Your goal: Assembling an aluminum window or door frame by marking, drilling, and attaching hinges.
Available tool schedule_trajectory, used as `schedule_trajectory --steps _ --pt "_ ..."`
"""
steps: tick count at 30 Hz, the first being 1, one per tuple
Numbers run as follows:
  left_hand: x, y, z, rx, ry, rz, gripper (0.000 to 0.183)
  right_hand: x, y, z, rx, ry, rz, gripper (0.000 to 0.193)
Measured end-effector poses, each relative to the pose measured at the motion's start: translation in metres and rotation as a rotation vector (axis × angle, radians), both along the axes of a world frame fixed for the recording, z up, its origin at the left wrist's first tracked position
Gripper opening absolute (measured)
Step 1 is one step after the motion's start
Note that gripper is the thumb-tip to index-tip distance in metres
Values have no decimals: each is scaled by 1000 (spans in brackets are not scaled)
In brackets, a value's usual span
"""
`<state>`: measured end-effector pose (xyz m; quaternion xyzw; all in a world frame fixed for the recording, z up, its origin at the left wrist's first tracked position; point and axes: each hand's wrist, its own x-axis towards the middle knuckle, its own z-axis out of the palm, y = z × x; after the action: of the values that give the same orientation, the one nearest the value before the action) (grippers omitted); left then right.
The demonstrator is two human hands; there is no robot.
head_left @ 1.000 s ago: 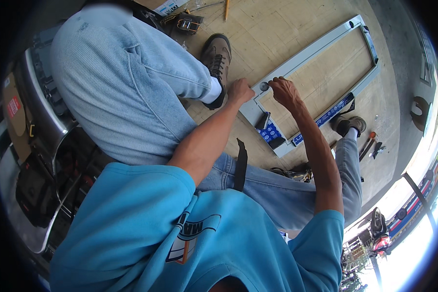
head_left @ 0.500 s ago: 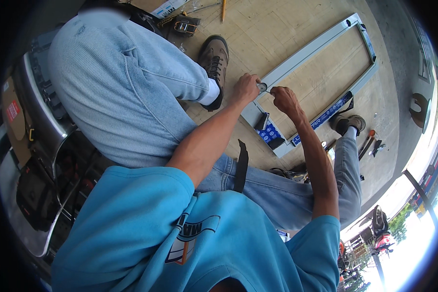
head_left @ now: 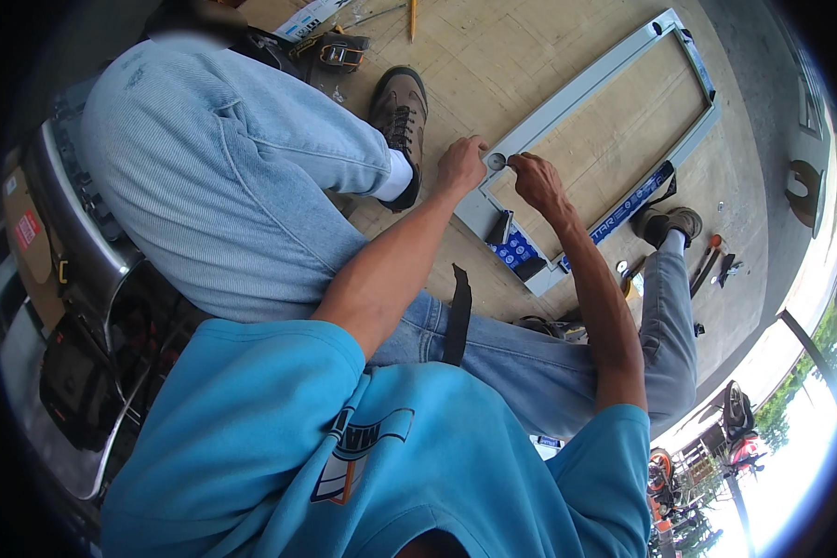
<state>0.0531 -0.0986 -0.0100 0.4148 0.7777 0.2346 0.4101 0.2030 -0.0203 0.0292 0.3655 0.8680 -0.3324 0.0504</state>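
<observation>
A long grey metal frame [head_left: 577,98] lies slantwise on the floor, with blue printed film along parts of it. At its near end, a round grey metal fitting [head_left: 497,161] shows in the rail between my hands. My left hand [head_left: 462,166] is closed at the frame's outer edge, left of the fitting. On the fitting's other side is my right hand [head_left: 538,181], its fingers pinched close to the rim. Anything held in that pinch is too small to make out. Black corner pieces [head_left: 501,226] sit on the frame's near end.
A tape measure [head_left: 342,53] and a pencil [head_left: 412,20] lie at the far left. My shoes [head_left: 402,116] flank the frame. An orange-headed tool [head_left: 711,249] is on the floor at right. A shiny metal-edged chair [head_left: 79,200] stands at left.
The whole view has shifted slightly. My hands have drawn a little apart around the round fitting, which now shows more fully. The frame stays on the floor.
</observation>
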Motion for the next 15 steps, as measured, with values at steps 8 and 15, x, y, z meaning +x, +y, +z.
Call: schedule_trajectory --steps 8,15 --pt "2 0 6 67 7 -95 29 8 -2 -8 115 5 97 31" --pt "2 -3 3 72 25 -132 26 6 -2 -8 109 -10 59 23"
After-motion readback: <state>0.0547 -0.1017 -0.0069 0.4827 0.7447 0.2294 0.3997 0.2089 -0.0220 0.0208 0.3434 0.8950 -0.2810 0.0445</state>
